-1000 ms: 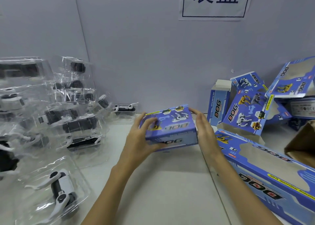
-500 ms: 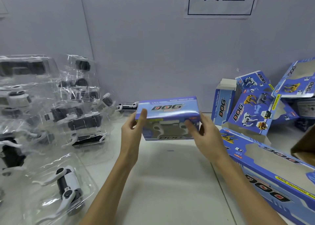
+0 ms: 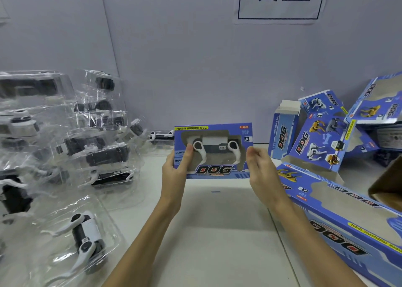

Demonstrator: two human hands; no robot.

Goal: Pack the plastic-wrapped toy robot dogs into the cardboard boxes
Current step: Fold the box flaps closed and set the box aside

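Observation:
A blue "DOG" box (image 3: 214,171) stands upright above the white table, its window facing me with a black-and-white toy robot dog (image 3: 214,146) inside. My left hand (image 3: 176,167) grips the box's left edge, thumb on the front. My right hand (image 3: 260,167) holds the right edge with curled fingers. Several toy dogs in clear plastic shells (image 3: 65,138) are piled at the left, and one more wrapped dog (image 3: 84,239) lies nearest me.
Several empty blue boxes (image 3: 322,138) lean against the wall at the right. A long flat blue box (image 3: 348,225) lies along the right side. A brown cardboard corner (image 3: 389,184) juts in at the right edge. Grey partition walls stand behind.
Both hands turned the box from lying with its printed back up to standing with its window toward me, and raised it slightly.

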